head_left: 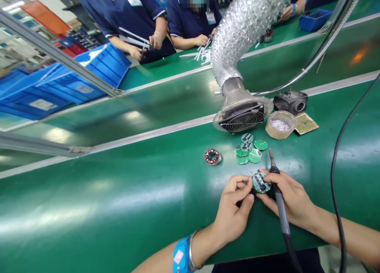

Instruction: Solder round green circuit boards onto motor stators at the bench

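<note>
A round green circuit board (259, 182) with dark components is between my two hands, over the near edge of the bench. My left hand (233, 211) pinches at its left edge, fingers closed; a dark part shows just under the board there, mostly hidden. My right hand (293, 199) grips the board's right side with thumb and fingers. The same hand also holds a soldering iron (281, 209), its grey handle lying across the fingers and its tip pointing away from me, clear of the board. Beyond my hands lies a pile of round green circuit boards (242, 159).
Left of the pile sits a ring-shaped motor stator (212, 157). Behind are a fume extractor (243, 118), a round tub (280, 134) of silvery bits, a square pad (307, 123) and a dark holder (289, 102). A black cable (335, 166) hangs at right. Co-workers sit across.
</note>
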`<state>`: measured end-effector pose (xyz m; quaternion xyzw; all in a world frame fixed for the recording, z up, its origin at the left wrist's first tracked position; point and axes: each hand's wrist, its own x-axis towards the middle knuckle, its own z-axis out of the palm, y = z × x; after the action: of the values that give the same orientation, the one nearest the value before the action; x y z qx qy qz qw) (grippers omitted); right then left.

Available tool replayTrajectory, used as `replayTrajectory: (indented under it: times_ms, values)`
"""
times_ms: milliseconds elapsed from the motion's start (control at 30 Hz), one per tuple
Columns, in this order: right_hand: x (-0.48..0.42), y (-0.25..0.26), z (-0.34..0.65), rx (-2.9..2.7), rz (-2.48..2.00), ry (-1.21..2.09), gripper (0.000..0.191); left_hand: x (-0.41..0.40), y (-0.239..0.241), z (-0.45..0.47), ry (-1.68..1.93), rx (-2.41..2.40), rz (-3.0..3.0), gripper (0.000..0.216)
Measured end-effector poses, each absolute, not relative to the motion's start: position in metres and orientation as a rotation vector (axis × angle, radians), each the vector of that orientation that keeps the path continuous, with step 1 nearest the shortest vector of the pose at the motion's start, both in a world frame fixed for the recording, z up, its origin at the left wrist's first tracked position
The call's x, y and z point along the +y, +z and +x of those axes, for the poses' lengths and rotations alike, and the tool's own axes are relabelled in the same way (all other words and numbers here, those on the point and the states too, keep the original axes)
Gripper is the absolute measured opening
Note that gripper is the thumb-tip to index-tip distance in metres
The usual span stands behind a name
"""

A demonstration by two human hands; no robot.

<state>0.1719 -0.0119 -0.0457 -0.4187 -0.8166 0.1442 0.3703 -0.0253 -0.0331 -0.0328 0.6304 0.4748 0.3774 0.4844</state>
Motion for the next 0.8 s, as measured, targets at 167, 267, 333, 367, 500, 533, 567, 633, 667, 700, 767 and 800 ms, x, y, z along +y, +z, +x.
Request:
replayTrajectory:
  times_ms: [167,267,333,367,500,533,567,633,667,700,767,800]
  values:
    - [-0.009,-0.052,0.156,-2.059,-1.022,0.518,0.036,-0.019,-0.032,-0.053,0.841,1.039,1.631,0.053]
    - [-0.006,-0.050,0.149,-2.039,-0.977,0.591,0.035,-0.008,-0.031,-0.064,0.775,1.061,1.671,0.073]
    - [-0.006,-0.045,0.149,-2.023,-0.968,0.634,0.033,-0.005,-0.030,-0.064,0.788,1.114,1.543,0.074]
    - [-0.005,-0.044,0.150,-1.998,-0.978,0.653,0.031,-0.006,-0.028,-0.063,0.819,1.113,1.391,0.070]
    - [-0.006,-0.042,0.158,-1.853,-1.040,0.683,0.025,-0.013,-0.012,-0.058,0.886,0.784,0.543,0.064]
    - [-0.007,-0.043,0.159,-1.833,-1.049,0.679,0.024,-0.015,-0.006,-0.058,0.876,0.682,0.398,0.062]
    - [-0.007,-0.045,0.159,-1.829,-1.055,0.672,0.023,-0.017,-0.001,-0.058,0.863,0.602,0.299,0.061]
    - [-0.006,-0.046,0.157,-1.839,-1.057,0.663,0.022,-0.017,0.007,-0.058,0.839,0.506,0.198,0.059]
    - [-0.006,-0.046,0.155,-1.849,-1.058,0.660,0.021,-0.017,0.010,-0.058,0.837,0.487,0.174,0.059]
    - [-0.006,-0.046,0.154,-1.863,-1.059,0.657,0.021,-0.016,0.011,-0.057,0.839,0.481,0.161,0.059]
    - [-0.006,-0.046,0.153,-1.887,-1.057,0.647,0.020,-0.016,0.010,-0.054,0.846,0.493,0.156,0.059]
    - [-0.006,-0.046,0.153,-1.897,-1.060,0.645,0.020,-0.017,0.008,-0.052,0.850,0.510,0.162,0.059]
